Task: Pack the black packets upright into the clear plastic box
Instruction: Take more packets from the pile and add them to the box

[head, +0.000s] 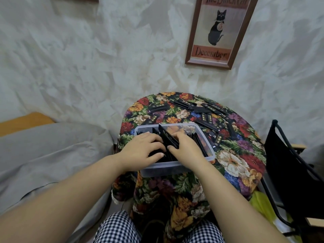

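Starting nearest the camera, what is there?

Checked trousers (pixel 119 227) at the bottom edge, then two bare forearms reaching forward to a clear plastic box (pixel 168 168) on a round table under a flowered cloth (pixel 233 163).

Where are the black packets (pixel 198 139)?

Many stand on edge in rows inside the box. Loose packets (pixel 207 124) lie flat and scattered on the cloth beyond the box and to its right, not yet packed.

What is the left hand (pixel 142 148) doing?

It lies over the row at the left of the box, fingers stretched and only slightly bent, pressing on the packet tops. That looks meant to keep the row standing and pushed aside so a gap opens.

And the right hand (pixel 187 148)?

It is curled, thumb on the near side, fingers dipping in behind. It appears to pinch a tilted packet (pixel 165 133) whose far corner pokes above the rim between the hands. I judge that packet is meant for the gap. The fingertips are hidden.

Anything further off?

A framed cat picture (pixel 219 30) hangs on the pale wall
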